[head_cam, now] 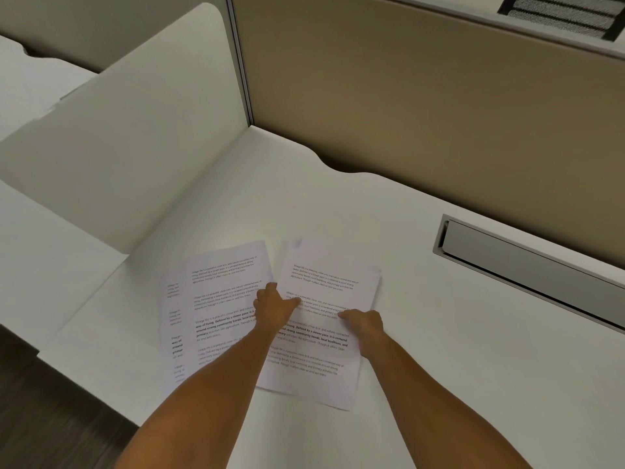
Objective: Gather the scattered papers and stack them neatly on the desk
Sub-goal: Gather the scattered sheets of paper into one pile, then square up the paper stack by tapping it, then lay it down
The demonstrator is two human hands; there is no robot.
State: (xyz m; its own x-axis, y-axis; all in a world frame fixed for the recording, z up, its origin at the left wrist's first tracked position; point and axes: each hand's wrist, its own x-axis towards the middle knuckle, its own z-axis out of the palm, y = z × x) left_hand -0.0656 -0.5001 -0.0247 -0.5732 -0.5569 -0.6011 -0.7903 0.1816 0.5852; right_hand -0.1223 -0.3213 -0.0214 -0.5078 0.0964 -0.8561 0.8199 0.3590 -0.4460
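Observation:
Printed white sheets lie on the white desk (439, 333). A right-hand pile of papers (324, 272) lies tilted, its edges slightly fanned at the top right. To its left lie two overlapping sheets (223, 286), the lower one peeking out at the left. My left hand (274, 308) grips the left edge of the right pile, thumb on top. My right hand (363, 324) rests on that pile's right part, fingers curled on the top sheet. My forearms hide the lower parts of the sheets.
A white side divider (135, 147) stands at the left and a tan partition (439, 113) at the back. A grey cable slot (527, 265) is sunk in the desk at the right. The desk's front-left edge drops to dark floor (50, 418).

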